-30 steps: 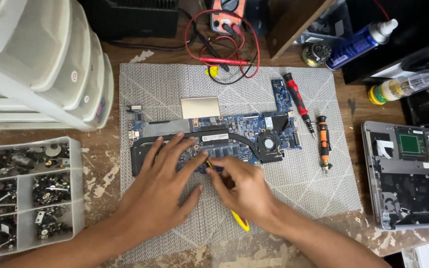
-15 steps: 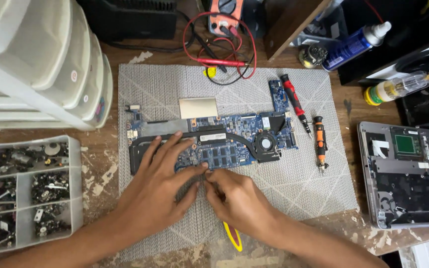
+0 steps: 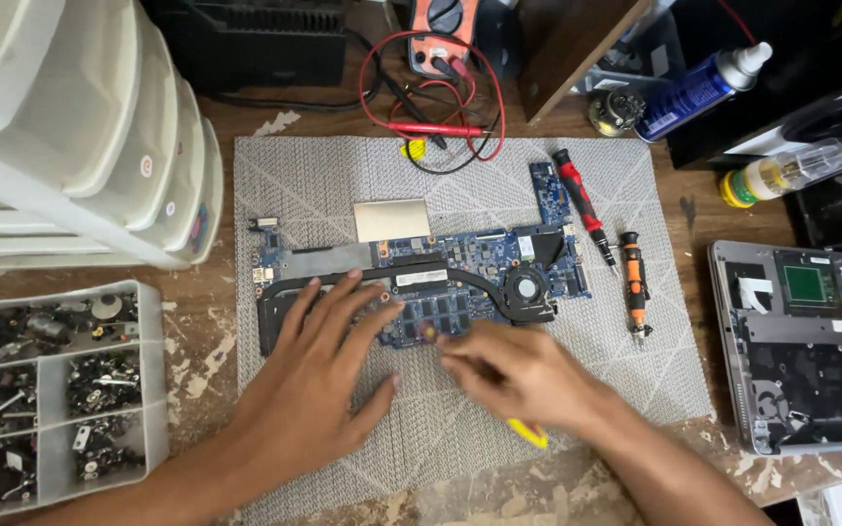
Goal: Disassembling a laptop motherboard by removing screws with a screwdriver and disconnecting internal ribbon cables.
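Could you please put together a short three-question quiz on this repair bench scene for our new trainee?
1. True or false: the left hand lies flat on the laptop motherboard.
2. Which thing lies on the grey mat, right of the board?
A. the blue spray can
B. the orange-handled screwdriver
C. the compartment tray of small parts
3. Fill in: the right hand holds a tool with a ______ handle.

Key
1. True: palm down, fingers spread on the board's left end.
2. B; the can and the tray sit off the mat.
3. Yellow; its tip is hidden or blurred.
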